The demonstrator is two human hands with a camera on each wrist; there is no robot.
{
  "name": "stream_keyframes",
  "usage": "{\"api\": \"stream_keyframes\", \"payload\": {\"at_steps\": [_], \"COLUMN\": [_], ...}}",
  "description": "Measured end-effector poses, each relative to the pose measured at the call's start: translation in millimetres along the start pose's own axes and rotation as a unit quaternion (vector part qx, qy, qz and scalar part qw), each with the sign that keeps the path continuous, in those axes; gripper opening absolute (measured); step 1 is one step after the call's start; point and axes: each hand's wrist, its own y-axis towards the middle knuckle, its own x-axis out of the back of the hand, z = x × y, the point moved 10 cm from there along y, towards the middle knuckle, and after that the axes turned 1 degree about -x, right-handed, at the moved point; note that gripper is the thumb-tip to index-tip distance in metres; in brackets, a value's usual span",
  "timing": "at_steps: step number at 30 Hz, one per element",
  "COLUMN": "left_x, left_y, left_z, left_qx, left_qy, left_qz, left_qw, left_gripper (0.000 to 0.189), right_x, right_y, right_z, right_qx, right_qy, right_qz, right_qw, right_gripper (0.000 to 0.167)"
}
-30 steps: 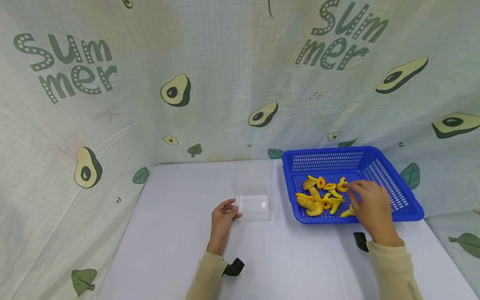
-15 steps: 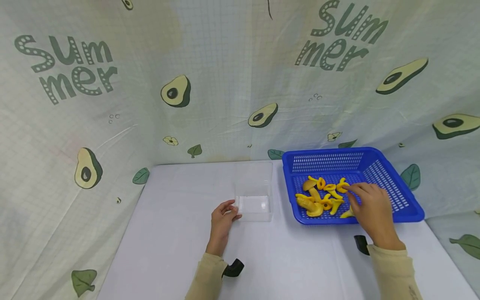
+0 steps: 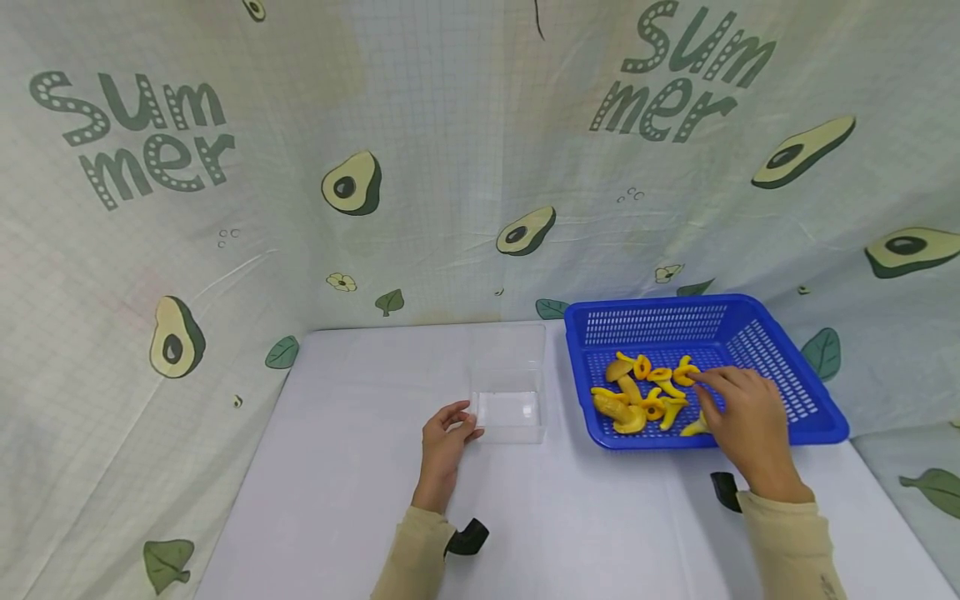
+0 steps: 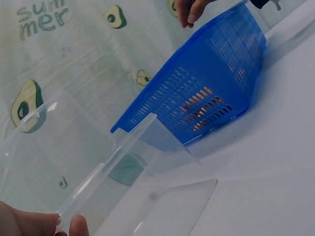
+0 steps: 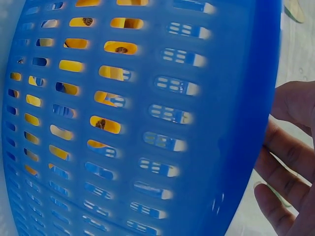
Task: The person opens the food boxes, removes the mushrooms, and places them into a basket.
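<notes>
At the table's middle stands a clear plastic box (image 3: 532, 434) with its clear lid (image 3: 510, 343) raised at the back. My left hand (image 3: 444, 450) pinches the box's left wall between thumb and fingers; the left wrist view shows the fingertips on that edge (image 4: 101, 169). To the right, a blue slotted basket (image 3: 813, 367) holds several yellow mushrooms (image 3: 628, 417). My right hand (image 3: 746, 421) hangs over the basket, fingers loosely bent, the fingertips overlapping one mushroom (image 3: 682, 375) in the head view. Seen from the left wrist, its fingertips (image 4: 191, 18) are above the rim with nothing between them.
A white cloth covers the table (image 3: 352, 467). Behind it and at the sides hangs a curtain (image 3: 435, 167) printed with avocados. The basket's wall stands between the box and the mushrooms. A dark wrist mount (image 3: 467, 537) sticks out beside the left sleeve.
</notes>
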Motion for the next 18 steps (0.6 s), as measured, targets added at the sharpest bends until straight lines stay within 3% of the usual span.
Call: {"api": "stream_keyframes", "payload": {"at_steps": [11,18], "left_x": [-0.2,5.0], "left_y": [-1.3,-1.1], "left_z": [-0.7,4.2], "left_qx": [-0.001,0.005], "left_qy": [-0.004,0.013], "left_qz": [0.003,0.018], "left_qw": [1.0,0.9997], "left_gripper": [0.037,0.037], "right_x": [-1.3,-3.8], "right_y": [0.6,-0.1], "right_z": [-1.3,-7.4], "right_qx": [-0.002,-0.023], "right_qy": [0.0,-0.005], "right_qz": [0.005,0.034], "right_qw": [1.0,0.9991], "right_gripper": [0.029,0.032]}}
